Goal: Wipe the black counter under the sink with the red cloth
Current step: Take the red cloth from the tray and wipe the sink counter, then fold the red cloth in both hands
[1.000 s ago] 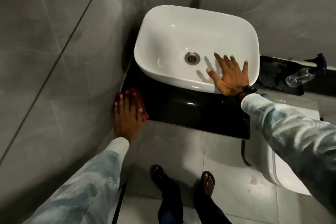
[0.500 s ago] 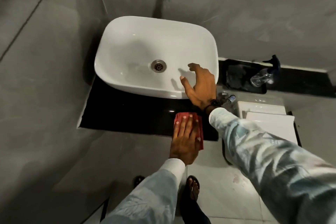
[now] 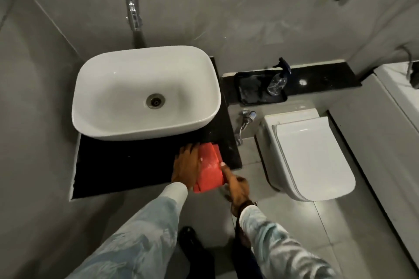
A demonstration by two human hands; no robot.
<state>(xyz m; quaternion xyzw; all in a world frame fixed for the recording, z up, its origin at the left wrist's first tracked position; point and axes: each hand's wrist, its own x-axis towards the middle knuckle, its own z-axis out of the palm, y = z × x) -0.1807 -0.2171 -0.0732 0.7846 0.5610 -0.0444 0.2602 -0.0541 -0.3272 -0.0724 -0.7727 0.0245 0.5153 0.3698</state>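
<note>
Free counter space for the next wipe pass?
Bare: the black counter strip between the sink's front rim and the front edge, left of the left hand. Crowded: front right corner, where both hands, right hand included, hold the red cloth.

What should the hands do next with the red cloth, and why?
Probably lay it flat again and push it toward the back right. The red cloth hangs over the front edge of the black counter, held between the left hand and right hand, while the strip beside the sink looks smeared.
</note>
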